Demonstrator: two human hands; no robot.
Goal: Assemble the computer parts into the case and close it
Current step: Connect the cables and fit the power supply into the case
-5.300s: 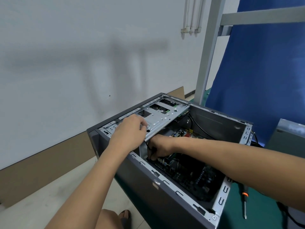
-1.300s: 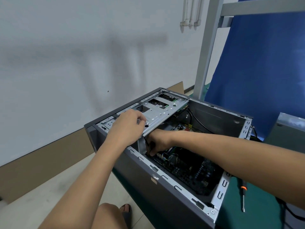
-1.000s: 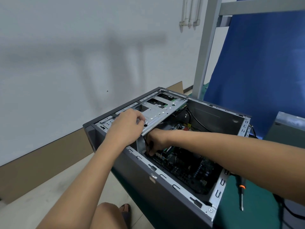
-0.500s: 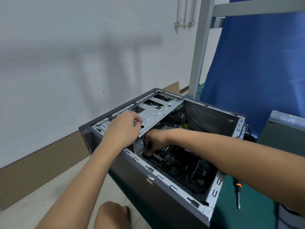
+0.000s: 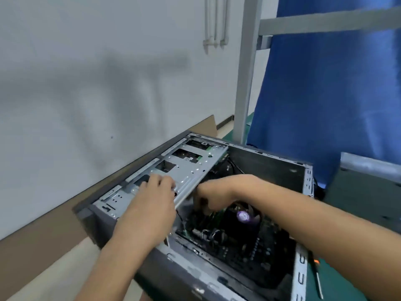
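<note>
**Both hands at the bracket, case open on the table**

The case (image 5: pixel 269 168) lies on its side on the green table (image 5: pixel 332 290), open face up. A screwdriver (image 5: pixel 318 279) lies just right of it, and a grey panel (image 5: pixel 364 203) stands farther right. A blue curtain (image 5: pixel 325 94) and a post (image 5: pixel 245 72) rise behind. The silver bracket (image 5: pixel 191 168) spans the case's left end, roofing that corner.

The left hand (image 5: pixel 152 205) grips the bracket, palm over its near edge, fingers bent close together on top. The right forearm crosses the opening above the motherboard (image 5: pixel 249 248), covering part of it. The right hand (image 5: pixel 217 192) is knuckles up beside the fan (image 5: pixel 244 216). Its fingers curl down at the bracket's edge, pinching what looks like a dark cable (image 5: pixel 202 201) (blur hides the detail).
</note>
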